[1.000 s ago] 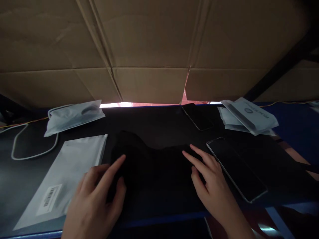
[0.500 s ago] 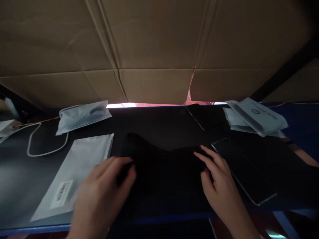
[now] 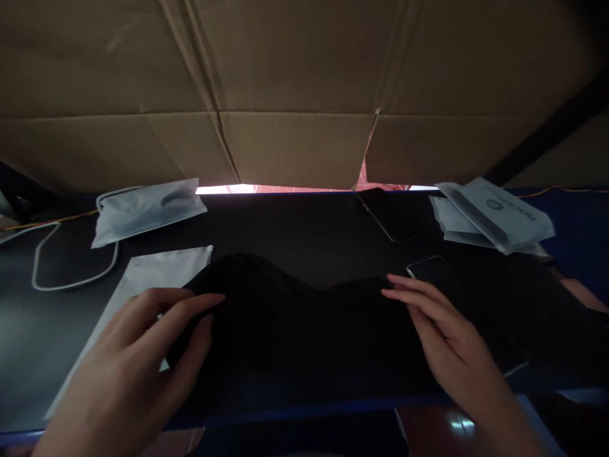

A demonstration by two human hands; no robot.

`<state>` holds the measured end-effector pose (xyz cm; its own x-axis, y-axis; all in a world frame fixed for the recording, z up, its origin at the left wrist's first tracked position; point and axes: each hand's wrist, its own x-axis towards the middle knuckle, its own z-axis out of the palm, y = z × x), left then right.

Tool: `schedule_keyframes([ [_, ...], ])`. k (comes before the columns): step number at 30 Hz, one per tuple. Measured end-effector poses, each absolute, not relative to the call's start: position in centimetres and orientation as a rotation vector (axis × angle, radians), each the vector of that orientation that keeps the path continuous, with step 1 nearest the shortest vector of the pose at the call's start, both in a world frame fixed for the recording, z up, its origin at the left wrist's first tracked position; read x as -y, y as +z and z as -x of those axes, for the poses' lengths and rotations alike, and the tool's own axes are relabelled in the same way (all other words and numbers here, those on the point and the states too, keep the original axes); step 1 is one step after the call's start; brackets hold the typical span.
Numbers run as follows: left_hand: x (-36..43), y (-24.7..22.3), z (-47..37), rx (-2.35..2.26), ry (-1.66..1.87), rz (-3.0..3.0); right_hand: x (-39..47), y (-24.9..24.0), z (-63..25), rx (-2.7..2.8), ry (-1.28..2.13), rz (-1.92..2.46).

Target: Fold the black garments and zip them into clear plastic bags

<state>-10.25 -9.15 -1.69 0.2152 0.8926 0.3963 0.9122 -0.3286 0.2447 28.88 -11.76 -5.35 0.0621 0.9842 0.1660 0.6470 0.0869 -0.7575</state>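
Note:
A black cloth-like item (image 3: 295, 324) lies spread on the dark table, hard to tell from its surface. On its left edge rests my left hand (image 3: 152, 343), fingers curved over the dark material, which seems held between thumb and fingers. My right hand (image 3: 442, 324) touches the right side of the item, its fingers nearly straight and the thumb beneath them. Partly under my left hand is a white zip pouch (image 3: 162, 270). A phone-like dark slab (image 3: 490, 324) with a clear edge lies beside and partly behind my right hand.
Another dark phone-like slab (image 3: 390, 216) lies at the back. White pouches (image 3: 507, 219) are stacked back right; a filled white pouch (image 3: 152, 209) and a white cable (image 3: 73, 285) lie left. Brown cardboard (image 3: 295, 146) stands behind the table. A person's arm (image 3: 583, 293) shows far right.
My left hand has moved left, and the black item's left part now spreads over the pouch. My right hand has shifted right, over part of the phone-like slab. The view has shifted slightly.

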Motion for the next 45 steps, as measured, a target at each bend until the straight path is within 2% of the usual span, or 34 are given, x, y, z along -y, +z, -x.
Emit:
schedule_keyframes([
  [4, 6.4, -1.3, 6.7, 1.485, -0.668, 2.612, 11.3, -4.5, -30.4, 1.930, 0.655, 1.721],
  [9, 3.6, -1.6, 5.1, 1.467, -0.394, 2.697, 10.6, -3.9, -30.5, 2.009, 0.668, 1.718],
  [16, 2.4, 1.2, 5.4, 1.655, -0.601, 2.708, 8.4, -2.1, -30.2, 1.590, 0.751, 1.692],
  [21, 0.8, 0.4, 3.5, 1.690, -0.685, 2.614, 4.6, -2.4, -28.9, 1.252, 0.809, 1.841],
  [24, 2.4, -0.6, 2.9, 1.596, -0.744, 2.688, 4.9, -2.5, -28.4, 1.229, 0.589, 1.857],
  [27, 5.5, -1.6, 3.3, 1.514, -0.694, 2.839, 7.6, -2.6, -28.2, 1.459, 0.325, 1.828],
  [30, 7.3, -2.9, 3.8, 1.439, -0.592, 2.876, 10.0, -3.2, -27.8, 1.839, 0.504, 1.822],
  [33, 7.1, -3.7, 3.9, 1.472, -0.611, 2.853, 10.7, -3.7, -27.3, 1.889, 0.520, 1.830],
  [37, 7.3, -2.0, 4.8, 1.480, -0.700, 2.893, 12.1, -2.7, -27.8, 1.902, 0.398, 1.730],
  [42, 9.1, 0.7, 6.5, 1.318, -0.432, 3.270, 15.3, -1.1, -29.7, 2.245, 0.702, 1.573],
  [45, 8.6, 0.2, 5.1, 1.397, -0.560, 3.088, 14.4, -0.9, -28.2, 2.078, 0.480, 1.605],
])
